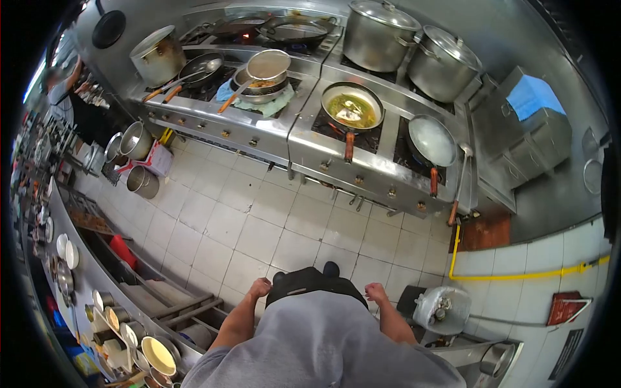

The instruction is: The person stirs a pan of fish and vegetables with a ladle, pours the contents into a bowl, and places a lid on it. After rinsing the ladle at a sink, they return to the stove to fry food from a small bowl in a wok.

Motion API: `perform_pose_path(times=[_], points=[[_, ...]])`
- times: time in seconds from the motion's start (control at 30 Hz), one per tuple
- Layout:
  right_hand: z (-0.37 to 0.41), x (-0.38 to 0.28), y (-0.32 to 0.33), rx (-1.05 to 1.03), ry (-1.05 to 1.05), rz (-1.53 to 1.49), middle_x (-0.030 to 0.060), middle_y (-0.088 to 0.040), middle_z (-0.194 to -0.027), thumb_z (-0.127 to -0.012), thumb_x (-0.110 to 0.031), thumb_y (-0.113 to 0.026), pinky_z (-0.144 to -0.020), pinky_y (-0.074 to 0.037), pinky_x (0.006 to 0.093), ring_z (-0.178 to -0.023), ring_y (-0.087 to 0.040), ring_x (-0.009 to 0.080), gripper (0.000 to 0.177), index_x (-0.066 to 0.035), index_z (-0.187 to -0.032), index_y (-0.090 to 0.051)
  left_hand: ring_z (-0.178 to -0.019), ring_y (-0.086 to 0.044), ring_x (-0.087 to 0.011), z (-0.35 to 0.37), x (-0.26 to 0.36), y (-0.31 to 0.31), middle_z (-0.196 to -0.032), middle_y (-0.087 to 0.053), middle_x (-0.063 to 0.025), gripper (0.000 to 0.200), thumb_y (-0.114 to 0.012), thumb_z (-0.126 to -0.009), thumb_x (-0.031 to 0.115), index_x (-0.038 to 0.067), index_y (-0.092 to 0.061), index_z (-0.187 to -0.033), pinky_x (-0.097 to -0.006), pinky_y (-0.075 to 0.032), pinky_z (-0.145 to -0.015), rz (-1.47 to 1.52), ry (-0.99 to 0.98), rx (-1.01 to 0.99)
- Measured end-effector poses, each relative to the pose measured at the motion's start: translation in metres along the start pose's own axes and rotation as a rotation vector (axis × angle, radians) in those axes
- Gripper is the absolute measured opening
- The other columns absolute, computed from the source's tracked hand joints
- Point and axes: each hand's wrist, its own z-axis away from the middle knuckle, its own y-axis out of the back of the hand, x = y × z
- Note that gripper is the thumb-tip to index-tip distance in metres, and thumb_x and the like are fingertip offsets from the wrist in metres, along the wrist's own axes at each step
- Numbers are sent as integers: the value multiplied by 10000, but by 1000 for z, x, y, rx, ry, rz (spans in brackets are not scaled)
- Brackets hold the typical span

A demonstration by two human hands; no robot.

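My left hand (260,287) hangs beside my left hip with its fingers curled in; nothing shows in it. On the other side my right hand (374,292) is loosely closed, also with nothing visible in it. Both are away from the stove (304,129) in front of me. There a frying pan (352,107) holds yellow-green liquid with a white lump, its wooden handle pointing towards me. To its right sits a second pan (432,141) with a pale, shiny surface. A long-handled ladle (460,181) lies at the stove's right edge.
Two lidded stockpots (380,37) stand at the back. A strainer (268,64) rests over a pan at left. A bin (441,310) is near my right hand; a counter (84,258) with bowls runs along the left. Another person (65,97) stands far left.
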Motion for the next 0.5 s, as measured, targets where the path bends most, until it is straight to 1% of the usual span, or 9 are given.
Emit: perform_pose_path(times=[0.07, 0.17, 0.4, 0.5], points=[[4, 6, 1, 21, -16, -25, 60, -608, -722, -795, -86, -551, -479, -502, 293, -607, -606, 155, 123, -8, -839, -635, -963, -631, -316, -2, -3, 0, -982, -672, -166, 299, -642, -750, 299, 58, -683, -923, -364, -499, -853, -18, -11, -7], [9, 18, -1, 36, -49, -6, 58, -610, -709, -805, -89, -547, -488, -502, 296, -605, -602, 154, 140, -7, -862, -645, -965, -630, -320, -1, -1, 4, -982, -671, -172, 300, -639, -753, 287, 52, -680, -935, -366, -498, -856, 10, 51, -43], [22, 32, -7, 16, -138, -32, 57, -596, -675, -816, -57, -537, -475, -482, 302, -571, -571, 155, 134, 0, -852, -653, -957, -638, -312, -3, 0, 6, -956, -674, -189, 300, -643, -746, 262, 32, -674, -937, -365, -500, -850, 67, 76, -16], [9, 42, -8, -51, -76, -54, 61, -599, -678, -811, -74, -537, -476, -478, 302, -577, -568, 158, 145, 1, -855, -654, -934, -646, -306, 4, 7, 9, -938, -678, -181, 290, -647, -745, 254, 28, -673, -925, -360, -506, -836, 38, 36, -1]])
